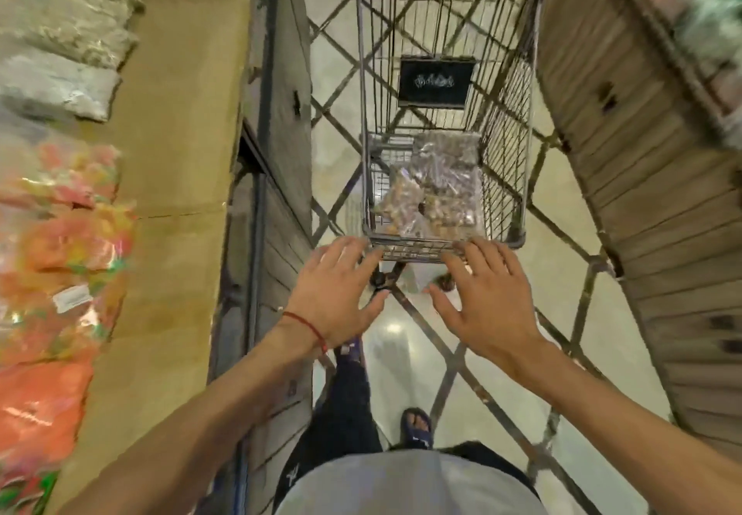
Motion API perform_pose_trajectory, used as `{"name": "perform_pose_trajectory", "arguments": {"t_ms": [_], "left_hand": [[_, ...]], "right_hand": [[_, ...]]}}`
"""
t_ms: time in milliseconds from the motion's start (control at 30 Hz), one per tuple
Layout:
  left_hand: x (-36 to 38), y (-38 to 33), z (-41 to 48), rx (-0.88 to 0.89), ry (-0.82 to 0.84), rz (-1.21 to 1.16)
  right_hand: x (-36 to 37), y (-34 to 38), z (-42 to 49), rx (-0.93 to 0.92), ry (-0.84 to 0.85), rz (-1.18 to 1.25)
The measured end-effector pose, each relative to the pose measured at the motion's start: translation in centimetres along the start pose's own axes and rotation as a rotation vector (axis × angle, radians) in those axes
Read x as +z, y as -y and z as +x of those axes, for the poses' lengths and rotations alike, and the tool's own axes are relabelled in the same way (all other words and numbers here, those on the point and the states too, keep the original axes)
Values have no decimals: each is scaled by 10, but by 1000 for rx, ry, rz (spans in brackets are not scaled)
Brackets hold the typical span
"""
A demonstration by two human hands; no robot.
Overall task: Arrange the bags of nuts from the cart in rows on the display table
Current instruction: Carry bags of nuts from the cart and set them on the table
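Observation:
A wire shopping cart (506,121) stands in the aisle straight ahead of me. Several clear bags of nuts (433,193) lie piled at its near end. My left hand (341,293) hovers with fingers spread just before the cart's near rim, palm down, a red thread round its wrist. My right hand (482,297) is spread the same way at the rim's right part, fingertips close to the wire. Neither hand holds anything. The display table (172,153) with its tan top runs along my left.
On the table lie greyish bags (60,32) at the far end and orange-pink bags (60,257) nearer me. A wooden slatted stand (662,213) borders the aisle on the right. A black sign (437,81) hangs in the cart. My legs and sandalled foot (417,426) are below.

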State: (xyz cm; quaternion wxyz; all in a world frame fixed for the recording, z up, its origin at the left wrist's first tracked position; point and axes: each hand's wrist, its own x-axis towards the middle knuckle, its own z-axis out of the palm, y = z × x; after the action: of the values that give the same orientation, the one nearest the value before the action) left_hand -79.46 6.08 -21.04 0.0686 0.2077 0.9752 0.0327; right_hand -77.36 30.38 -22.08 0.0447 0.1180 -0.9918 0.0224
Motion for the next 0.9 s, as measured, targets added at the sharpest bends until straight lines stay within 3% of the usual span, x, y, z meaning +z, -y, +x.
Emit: {"name": "perform_pose_trajectory", "arguments": {"t_ms": [267,567,900], "left_hand": [[-28,64,123,211,21,-24],[-27,88,229,269,129,14],[-12,66,364,201,256,70]], "right_hand": [[4,-2,83,216,-8,-24],[21,-38,159,389,71,-53],[72,-136,259,339,187,11]]}}
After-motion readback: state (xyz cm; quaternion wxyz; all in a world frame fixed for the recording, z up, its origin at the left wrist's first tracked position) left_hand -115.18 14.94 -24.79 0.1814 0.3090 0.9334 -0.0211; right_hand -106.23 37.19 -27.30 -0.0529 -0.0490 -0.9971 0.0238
